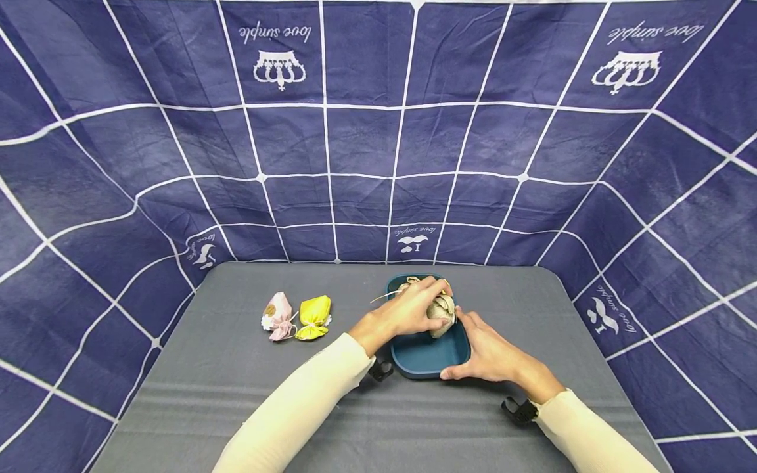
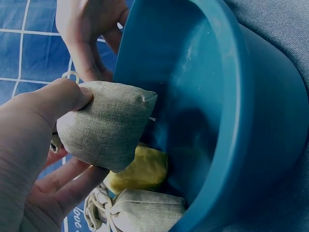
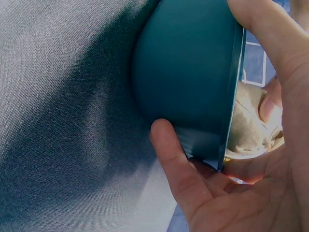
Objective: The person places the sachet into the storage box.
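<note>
My left hand (image 1: 403, 315) holds a small beige linen drawstring pouch (image 2: 108, 123) over the blue plastic basin (image 1: 424, 358), thumb on one side and fingers beneath. The pouch looks plump, its gathered neck partly hidden by the hand. Inside the basin, the left wrist view shows a yellow pouch (image 2: 140, 169) and another beige pouch (image 2: 147, 210) with a tied cord. My right hand (image 1: 493, 351) grips the basin's right side, its thumb at the near rim and its fingers spread along the outer wall.
Left of the basin, a pink pouch (image 1: 279, 316) with a round brown patch and a yellow pouch (image 1: 314, 316) lie side by side on the grey cloth-covered table (image 1: 236, 394). A blue curtain (image 1: 367, 144) with white grid lines surrounds the table's back and sides.
</note>
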A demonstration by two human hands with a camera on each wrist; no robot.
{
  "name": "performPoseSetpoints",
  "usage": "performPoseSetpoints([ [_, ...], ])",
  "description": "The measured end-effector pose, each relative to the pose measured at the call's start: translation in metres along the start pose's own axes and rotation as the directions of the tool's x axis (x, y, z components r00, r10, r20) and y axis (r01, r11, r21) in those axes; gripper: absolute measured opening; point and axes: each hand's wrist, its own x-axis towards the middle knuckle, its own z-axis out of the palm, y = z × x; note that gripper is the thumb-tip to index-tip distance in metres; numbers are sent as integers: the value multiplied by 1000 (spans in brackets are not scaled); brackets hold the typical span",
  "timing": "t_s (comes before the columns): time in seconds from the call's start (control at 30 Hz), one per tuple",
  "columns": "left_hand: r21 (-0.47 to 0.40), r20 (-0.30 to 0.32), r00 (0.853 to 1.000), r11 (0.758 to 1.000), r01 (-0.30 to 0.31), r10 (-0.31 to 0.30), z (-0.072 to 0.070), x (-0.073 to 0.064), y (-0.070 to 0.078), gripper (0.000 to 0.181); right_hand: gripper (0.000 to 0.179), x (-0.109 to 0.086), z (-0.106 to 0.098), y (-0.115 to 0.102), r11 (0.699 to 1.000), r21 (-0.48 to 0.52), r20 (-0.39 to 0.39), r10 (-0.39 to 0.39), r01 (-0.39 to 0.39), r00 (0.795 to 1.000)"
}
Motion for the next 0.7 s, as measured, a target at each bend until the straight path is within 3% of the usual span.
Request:
performPoseSetpoints([
  [0.27, 9, 38, 999, 1000, 20, -20, 7, -3, 1, 64, 152, 0, 0, -1, 1000, -1, 10, 8, -8, 1000],
  [0.7, 81, 4, 1000, 997, -18, 18, -2, -12, 4, 60, 151, -1, 0, -1, 1000, 9, 11, 4, -4, 1000],
])
